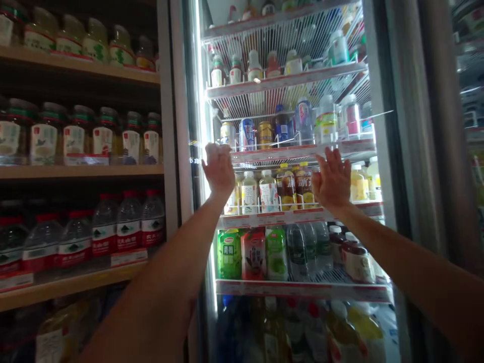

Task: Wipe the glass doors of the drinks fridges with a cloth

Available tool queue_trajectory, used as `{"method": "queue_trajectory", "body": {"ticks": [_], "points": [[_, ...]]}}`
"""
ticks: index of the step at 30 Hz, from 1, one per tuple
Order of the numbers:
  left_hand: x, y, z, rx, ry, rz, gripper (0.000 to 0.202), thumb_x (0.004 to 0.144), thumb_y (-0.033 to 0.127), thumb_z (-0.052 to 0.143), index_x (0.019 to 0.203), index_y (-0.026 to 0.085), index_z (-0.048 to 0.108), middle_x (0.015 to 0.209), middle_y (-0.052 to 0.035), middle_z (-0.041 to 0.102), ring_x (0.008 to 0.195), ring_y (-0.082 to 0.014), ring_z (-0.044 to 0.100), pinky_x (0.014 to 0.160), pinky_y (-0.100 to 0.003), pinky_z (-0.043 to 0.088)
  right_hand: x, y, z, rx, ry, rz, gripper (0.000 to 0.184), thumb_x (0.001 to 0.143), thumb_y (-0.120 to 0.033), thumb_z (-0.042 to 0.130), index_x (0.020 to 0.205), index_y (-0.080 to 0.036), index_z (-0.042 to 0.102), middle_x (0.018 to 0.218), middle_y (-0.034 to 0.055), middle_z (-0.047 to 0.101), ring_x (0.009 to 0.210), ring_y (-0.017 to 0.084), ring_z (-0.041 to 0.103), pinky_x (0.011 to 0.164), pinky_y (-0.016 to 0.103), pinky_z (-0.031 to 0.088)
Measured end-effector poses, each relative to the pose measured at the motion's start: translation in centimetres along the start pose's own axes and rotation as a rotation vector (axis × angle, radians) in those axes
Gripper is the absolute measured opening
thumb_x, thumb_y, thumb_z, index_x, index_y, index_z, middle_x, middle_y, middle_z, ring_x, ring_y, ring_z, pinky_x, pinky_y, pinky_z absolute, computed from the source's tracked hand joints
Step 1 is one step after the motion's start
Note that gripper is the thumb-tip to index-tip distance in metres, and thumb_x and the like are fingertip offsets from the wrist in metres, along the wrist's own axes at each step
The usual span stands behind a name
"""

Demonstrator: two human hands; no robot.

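Both arms reach forward, before a lit drinks fridge (302,290). My left hand (219,170) is raised near the fridge's left side, open, with its fingers extended and nothing in it. Level with the middle shelves, my right hand (333,177) is also open and holds nothing. Nearest to the left hand are a blue can (247,134) and a pale-labelled bottle (249,192). Brown drink bottles (286,186) with yellow caps stand just left of the right hand. Whether either hand touches glass, I cannot tell.
Left of the fridge, wooden shelves (79,172) hold rows of jar-like bottles (104,133) and red-capped water bottles (130,219). Green and red drink packs (229,254) stand on a lower fridge shelf. A grey upright frame (416,126) borders the fridge on the right.
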State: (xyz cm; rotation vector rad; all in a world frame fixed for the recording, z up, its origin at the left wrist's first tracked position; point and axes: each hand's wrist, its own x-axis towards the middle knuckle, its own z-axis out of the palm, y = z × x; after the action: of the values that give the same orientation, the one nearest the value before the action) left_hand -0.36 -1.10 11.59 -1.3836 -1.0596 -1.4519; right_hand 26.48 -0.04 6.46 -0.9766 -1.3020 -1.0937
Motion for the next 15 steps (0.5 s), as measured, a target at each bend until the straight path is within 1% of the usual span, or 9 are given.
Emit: {"method": "queue_trajectory", "body": {"ticks": [1,2,3,6,8,9,10,13,15], "points": [[0.1,-0.2,-0.1,0.002,0.036,-0.08,0.039,0.09,0.021,0.033,0.124,0.021,0.051,0.142,-0.0122,0.039,0.138,-0.0297,0.023,0.106,-0.054,0.028,0.0,-0.1,0.0,0.002,-0.006,0.002,0.05,0.088,-0.035,0.036,0.134,-0.017,0.04,0.146,0.0119,0.033,0.138,0.027,0.022,0.109,0.051,0.02],[-0.2,0.3,0.0,-0.009,0.042,-0.083,0.039,0.089,0.02,0.034,0.125,0.021,0.051,0.142,-0.0126,0.038,0.138,-0.0303,0.022,0.105,-0.055,0.028,0.0,-0.1,0.0,0.006,-0.007,0.003,0.05,0.088,-0.035,0.037,0.134,-0.017,0.039,0.146,0.012,0.033,0.138,0.027,0.022,0.109,0.051,0.02],[-0.8,1.3,0.3,-0.03,0.018,-0.003,0.039,0.089,0.019,0.036,0.125,0.021,0.051,0.142,-0.0122,0.039,0.138,-0.0303,0.021,0.106,-0.054,0.029,0.0,-0.2,-0.1,0.008,-0.003,0.004,0.05,0.088,-0.034,0.037,0.135,-0.017,0.039,0.146,0.0118,0.033,0.138,0.027,0.022,0.109,0.052,0.02],[-2.9,5.3,1.6,-0.117,-0.145,0.504,0.037,0.087,0.018,0.041,0.122,0.025,0.053,0.139,-0.0069,0.044,0.137,-0.026,0.024,0.108,-0.049,0.028,-0.1,0.0,-0.1,0.006,0.019,-0.013,0.047,0.088,-0.033,0.037,0.134,-0.019,0.041,0.145,0.011,0.035,0.137,0.026,0.024,0.109,0.05,0.021],[-3.3,5.9,1.9,-0.132,-0.203,0.686,0.037,0.087,0.018,0.042,0.121,0.028,0.053,0.139,-0.0033,0.045,0.137,-0.0232,0.027,0.11,-0.048,0.027,-0.1,0.1,-0.1,0.0,0.034,-0.022,0.046,0.089,-0.033,0.035,0.132,-0.019,0.043,0.145,0.011,0.037,0.137,0.026,0.026,0.109,0.049,0.022],[-3.0,5.3,1.7,-0.116,-0.194,0.654,0.037,0.088,0.017,0.041,0.121,0.028,0.053,0.14,-0.0032,0.044,0.136,-0.023,0.027,0.11,-0.049,0.027,-0.1,0.1,-0.1,0.0,0.04,-0.024,0.046,0.089,-0.033,0.035,0.132,-0.019,0.043,0.144,0.0111,0.037,0.136,0.026,0.027,0.109,0.049,0.022],[-2.5,4.1,1.4,-0.089,-0.157,0.538,0.037,0.089,0.017,0.039,0.121,0.028,0.054,0.14,-0.0047,0.043,0.136,-0.0239,0.028,0.109,-0.051,0.027,-0.1,0.1,-0.1,0.001,0.042,-0.022,0.046,0.089,-0.033,0.035,0.132,-0.019,0.043,0.144,0.011,0.038,0.136,0.026,0.027,0.109,0.049,0.022],[-1.2,0.4,0.2,0.007,0.005,0.047,0.038,0.09,0.019,0.034,0.122,0.021,0.054,0.142,-0.0134,0.039,0.136,-0.0305,0.026,0.105,-0.058,0.029,-0.1,-0.1,-0.2,0.012,0.038,-0.015,0.048,0.088,-0.033,0.036,0.134,-0.02,0.041,0.145,0.0097,0.037,0.137,0.026,0.026,0.108,0.05,0.023],[-1.6,0.1,0.1,0.021,0.035,-0.054,0.039,0.089,0.018,0.035,0.125,0.017,0.052,0.142,-0.0165,0.037,0.137,-0.0326,0.023,0.104,-0.058,0.03,-0.1,-0.3,-0.3,0.009,0.035,-0.008,0.049,0.088,-0.032,0.035,0.135,-0.021,0.039,0.145,0.0088,0.036,0.137,0.026,0.025,0.108,0.051,0.023]]}}
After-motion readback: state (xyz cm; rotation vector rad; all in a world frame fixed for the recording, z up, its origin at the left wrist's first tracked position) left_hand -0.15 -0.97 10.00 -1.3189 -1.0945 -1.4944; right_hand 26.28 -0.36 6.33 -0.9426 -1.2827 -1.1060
